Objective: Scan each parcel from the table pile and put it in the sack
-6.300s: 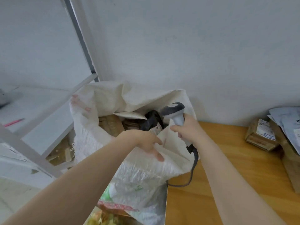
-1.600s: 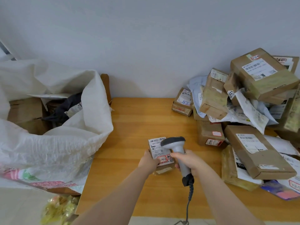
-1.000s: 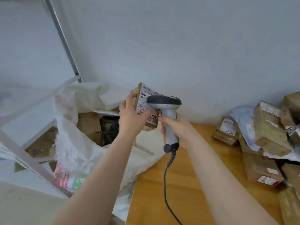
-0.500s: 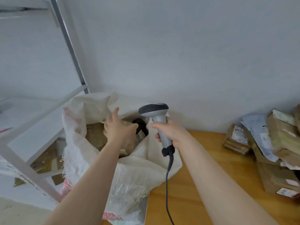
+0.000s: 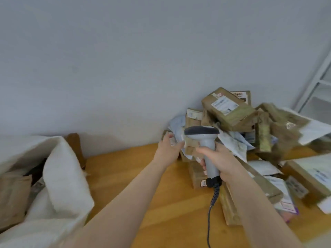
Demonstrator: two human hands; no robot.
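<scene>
Right hand clamped round the handle of the grey scanner, held upright; its coiled cable hangs down over the wooden table. Left hand is out at the left edge of the parcel pile, fingers and thumb either side of a small parcel. Motion blur: cannot tell whether I grip it. White sack stands at the table's left end, mouth open, a brown parcel inside.
</scene>
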